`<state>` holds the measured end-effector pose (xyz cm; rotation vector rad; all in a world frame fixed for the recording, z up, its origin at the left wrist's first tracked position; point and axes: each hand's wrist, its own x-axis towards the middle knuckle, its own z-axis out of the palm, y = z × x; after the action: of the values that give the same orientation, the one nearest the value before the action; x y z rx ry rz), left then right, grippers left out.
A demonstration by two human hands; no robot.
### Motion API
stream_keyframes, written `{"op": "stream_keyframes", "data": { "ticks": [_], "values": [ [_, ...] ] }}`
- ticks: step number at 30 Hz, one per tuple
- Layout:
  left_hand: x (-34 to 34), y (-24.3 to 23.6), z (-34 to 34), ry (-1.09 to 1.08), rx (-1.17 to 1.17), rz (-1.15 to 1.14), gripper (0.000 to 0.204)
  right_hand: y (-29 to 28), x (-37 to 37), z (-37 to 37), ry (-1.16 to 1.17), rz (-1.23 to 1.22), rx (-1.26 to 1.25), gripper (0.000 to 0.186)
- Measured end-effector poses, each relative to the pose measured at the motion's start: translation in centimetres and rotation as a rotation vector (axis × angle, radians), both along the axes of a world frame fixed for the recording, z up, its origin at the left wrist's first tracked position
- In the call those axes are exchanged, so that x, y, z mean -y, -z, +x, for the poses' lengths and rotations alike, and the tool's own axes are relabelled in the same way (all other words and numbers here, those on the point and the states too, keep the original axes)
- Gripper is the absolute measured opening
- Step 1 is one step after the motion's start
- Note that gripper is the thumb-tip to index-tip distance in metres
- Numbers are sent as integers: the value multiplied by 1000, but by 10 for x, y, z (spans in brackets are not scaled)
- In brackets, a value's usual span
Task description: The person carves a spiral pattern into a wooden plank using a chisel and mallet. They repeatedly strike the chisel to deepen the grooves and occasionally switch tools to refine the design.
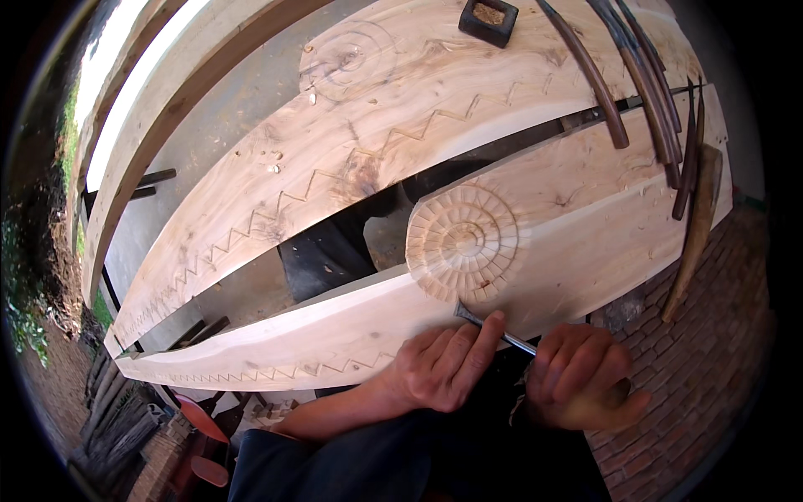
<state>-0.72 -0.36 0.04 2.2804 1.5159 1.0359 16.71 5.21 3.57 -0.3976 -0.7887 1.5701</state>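
Observation:
In the head view my left hand (pixel 439 368) is curled on the near edge of a pale wooden board (pixel 309 330), its fingertips on the steel shaft of a chisel (pixel 520 342). My right hand (pixel 585 376) is closed round the chisel's handle, which is mostly hidden by the fingers. The blade meets the lower rim of a carved round rosette (pixel 467 236) with rings and radial cuts. A shallow zigzag groove runs along the board's near side, left of my left hand.
A second long board (pixel 226 184) with zigzag carving lies beyond, across a dark gap. On the boards are a small dark box (pixel 487 21) and several long-handled tools (pixel 595 75). Curved timbers (pixel 155 125) stand at left, stacked sticks (pixel 104 402) below. Brick paving (pixel 686 351) shows at right.

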Motion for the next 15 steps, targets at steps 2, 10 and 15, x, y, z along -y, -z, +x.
{"op": "stream_keyframes", "data": {
  "ticks": [2,10,15],
  "values": [
    [1,0,-1,-7,14,7,41,-3,-2,-1,-15,9,13,68],
    [1,-6,-4,-69,196,-89,41,-14,-28,-19,-223,139,153,76],
    [-10,-22,-26,16,373,-218,50,-31,-50,-33,-418,146,188,72]
  ]
}}
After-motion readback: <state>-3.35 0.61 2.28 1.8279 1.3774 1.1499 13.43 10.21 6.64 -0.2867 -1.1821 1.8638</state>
